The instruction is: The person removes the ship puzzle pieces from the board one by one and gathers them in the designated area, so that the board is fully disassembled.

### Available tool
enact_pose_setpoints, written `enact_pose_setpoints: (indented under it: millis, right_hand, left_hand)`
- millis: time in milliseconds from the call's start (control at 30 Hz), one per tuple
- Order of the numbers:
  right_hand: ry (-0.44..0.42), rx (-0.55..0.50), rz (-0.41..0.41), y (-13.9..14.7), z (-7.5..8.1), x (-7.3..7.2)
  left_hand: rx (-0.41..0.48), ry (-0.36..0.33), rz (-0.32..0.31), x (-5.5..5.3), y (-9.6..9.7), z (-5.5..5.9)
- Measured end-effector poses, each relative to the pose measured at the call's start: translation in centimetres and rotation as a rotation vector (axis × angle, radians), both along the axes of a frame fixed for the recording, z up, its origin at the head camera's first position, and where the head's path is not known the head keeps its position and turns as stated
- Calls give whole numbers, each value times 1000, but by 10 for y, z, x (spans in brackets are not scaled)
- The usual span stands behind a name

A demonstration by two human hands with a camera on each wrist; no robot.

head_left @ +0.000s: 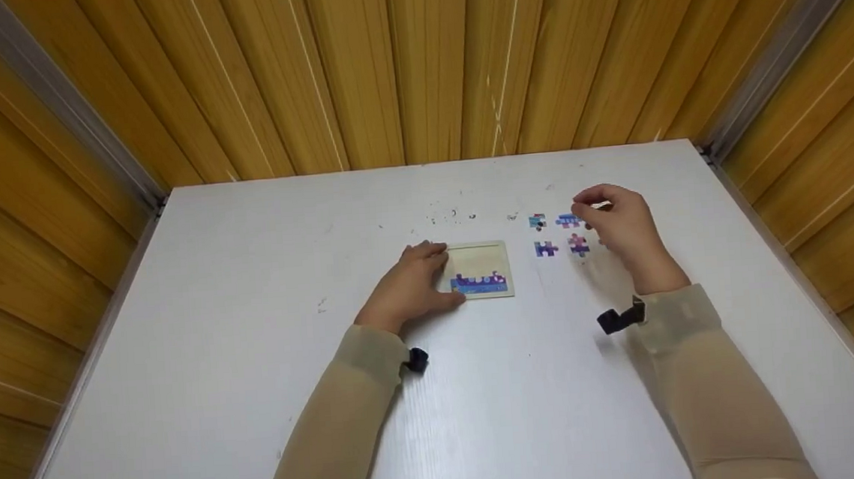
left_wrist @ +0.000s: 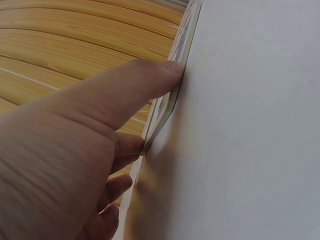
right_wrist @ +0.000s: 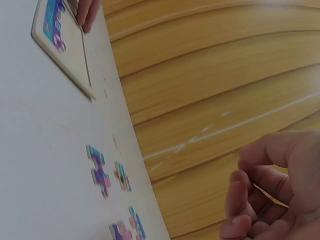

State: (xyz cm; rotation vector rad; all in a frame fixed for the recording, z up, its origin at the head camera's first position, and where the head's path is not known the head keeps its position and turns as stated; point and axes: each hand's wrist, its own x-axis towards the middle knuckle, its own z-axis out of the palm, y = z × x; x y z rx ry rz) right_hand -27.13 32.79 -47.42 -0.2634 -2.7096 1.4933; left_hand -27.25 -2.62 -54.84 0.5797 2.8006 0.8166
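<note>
A square wooden puzzle tray lies on the table, with joined blue and purple pieces along its near side. My left hand holds the tray by its left side, thumb at the near corner and fingers at the far one. In the left wrist view the thumb presses along the tray's edge. Over several loose jigsaw pieces hovers my right hand, its fingers curled and the thumb meeting the index fingertip. No piece shows between those fingertips in the right wrist view, where the hand is raised.
The loose pieces lie right of the tray, among them a pink one and a blue one under the right hand. Small dark marks dot the white table. Yellow wood-look panels rise behind its far edge.
</note>
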Motion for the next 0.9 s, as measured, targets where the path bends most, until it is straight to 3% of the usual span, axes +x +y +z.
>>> enact_pose_setpoints:
  millis: [233, 500, 633, 733, 900]
  right_hand:
    - [80, -103, 112, -46, -5, 13]
    - [105, -117, 341, -96, -41, 22]
    - [60, -122, 421, -112, -59, 27]
    - [43, -84, 484, -121, -68, 31]
    - [97, 82, 532, -130, -78, 33]
  left_hand:
    - [-5, 2, -2, 0, -1, 1]
    - [-8, 1, 2, 1, -2, 2]
    - [-16, 16, -5, 2, -3, 1]
    - [-22, 34, -15, 2, -4, -1]
    - [-21, 58, -36, 0, -3, -2]
